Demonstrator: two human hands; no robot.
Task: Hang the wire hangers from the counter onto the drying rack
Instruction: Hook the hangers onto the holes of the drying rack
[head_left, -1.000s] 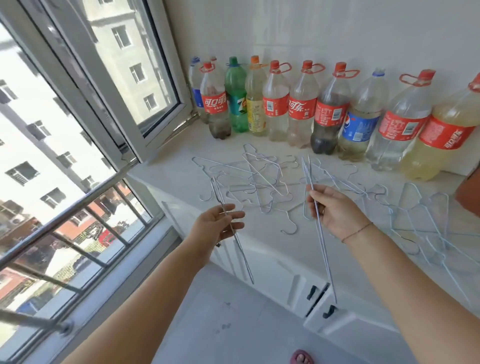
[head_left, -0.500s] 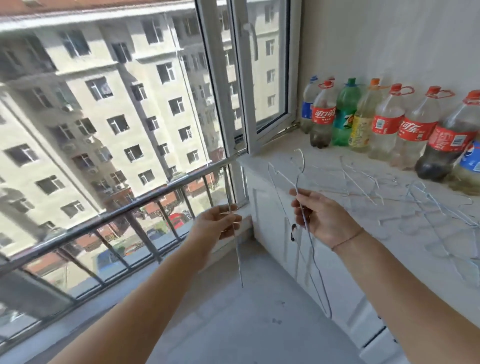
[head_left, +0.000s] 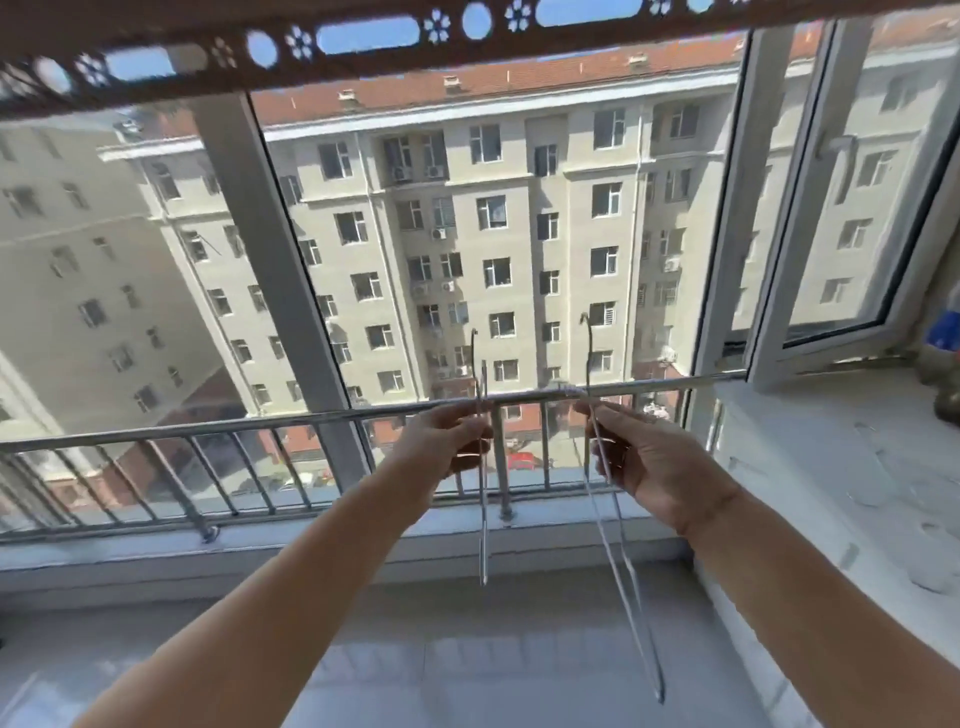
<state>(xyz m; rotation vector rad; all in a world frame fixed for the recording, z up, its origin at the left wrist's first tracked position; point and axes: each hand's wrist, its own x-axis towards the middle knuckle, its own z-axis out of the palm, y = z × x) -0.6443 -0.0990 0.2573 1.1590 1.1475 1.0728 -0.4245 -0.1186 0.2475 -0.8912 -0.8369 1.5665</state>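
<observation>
The left hand (head_left: 447, 441) pinches a thin silver wire hanger (head_left: 483, 519), its grip closed on the neck, hook upward. The right hand (head_left: 660, 462) grips a second pale wire hanger (head_left: 657, 680) likewise. Both hang before the steel railing (head_left: 208, 426), well below the brown perforated drying-rack bar (head_left: 363, 57).

Bright daylight through window (head_left: 493, 234), edges bowed (perhaps motion-blurred)

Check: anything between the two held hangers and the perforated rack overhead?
Nothing visible. Left hand and right hand hold the left hanger and right hanger in open air below the rack; only the window shows behind that gap. The railing lies beyond the hands, not above them.
</observation>
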